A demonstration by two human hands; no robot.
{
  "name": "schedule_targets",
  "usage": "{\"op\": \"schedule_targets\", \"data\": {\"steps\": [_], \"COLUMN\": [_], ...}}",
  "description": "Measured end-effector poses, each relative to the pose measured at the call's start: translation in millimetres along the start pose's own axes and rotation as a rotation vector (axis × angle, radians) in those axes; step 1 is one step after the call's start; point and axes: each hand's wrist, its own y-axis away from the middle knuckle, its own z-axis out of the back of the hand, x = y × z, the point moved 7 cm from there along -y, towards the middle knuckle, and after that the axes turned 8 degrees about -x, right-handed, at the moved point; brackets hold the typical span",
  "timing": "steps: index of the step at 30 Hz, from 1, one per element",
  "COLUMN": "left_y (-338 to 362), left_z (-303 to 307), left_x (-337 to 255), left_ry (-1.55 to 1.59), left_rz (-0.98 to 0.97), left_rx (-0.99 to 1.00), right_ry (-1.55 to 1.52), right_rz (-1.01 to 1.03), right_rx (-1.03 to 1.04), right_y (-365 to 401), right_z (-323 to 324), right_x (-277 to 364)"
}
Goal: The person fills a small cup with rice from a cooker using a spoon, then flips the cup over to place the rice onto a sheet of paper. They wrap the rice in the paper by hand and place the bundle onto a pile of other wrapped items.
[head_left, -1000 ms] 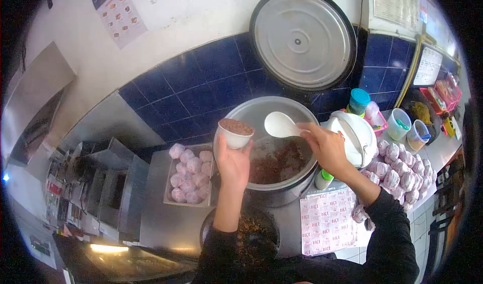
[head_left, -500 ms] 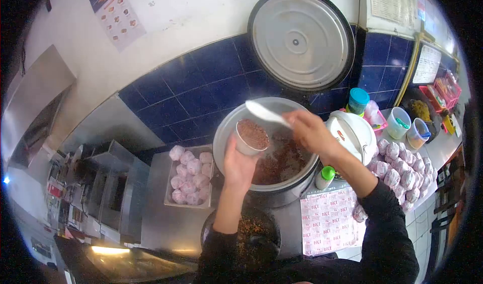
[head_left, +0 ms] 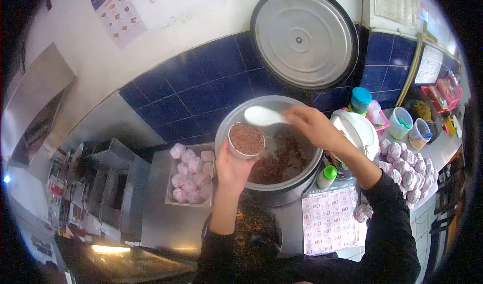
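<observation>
My left hand (head_left: 233, 169) holds a small white bowl (head_left: 245, 140) packed with brown rice, over the left rim of a big open rice cooker pot (head_left: 302, 171). My right hand (head_left: 313, 125) grips a white rice paddle (head_left: 262, 116), its blade just above the bowl's far edge. Brown rice (head_left: 282, 161) lies at the bottom of the pot. The cooker's round metal lid (head_left: 304, 37) stands open against the blue tiled wall.
A metal tray of wrapped pinkish bundles (head_left: 190, 179) sits left of the pot. A dark pan of browned food (head_left: 251, 231) is below it. Printed wrappers (head_left: 329, 221), a green-capped bottle (head_left: 327, 176), a white cooker (head_left: 359, 133), more wrapped bundles (head_left: 402, 171) and tubs (head_left: 408, 125) lie right.
The bowl has come down from the left rim to over the pot. My right hand swung the paddle from beside the pot's middle over to the bowl's top.
</observation>
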Motion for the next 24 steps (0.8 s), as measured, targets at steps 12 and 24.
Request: {"op": "schedule_targets", "data": {"steps": [12, 24], "left_y": [35, 193], "left_z": [23, 30], "left_x": [0, 203], "left_ry": [0.211, 0.315], "left_rz": [0.024, 0.679], "left_rx": [-0.049, -0.105], "right_ry": [0.962, 0.323], "right_rz": [0.059, 0.426], "right_rx": [0.908, 0.403], "right_y": [18, 10], "right_z": [-77, -32], "right_x": [-81, 3]}}
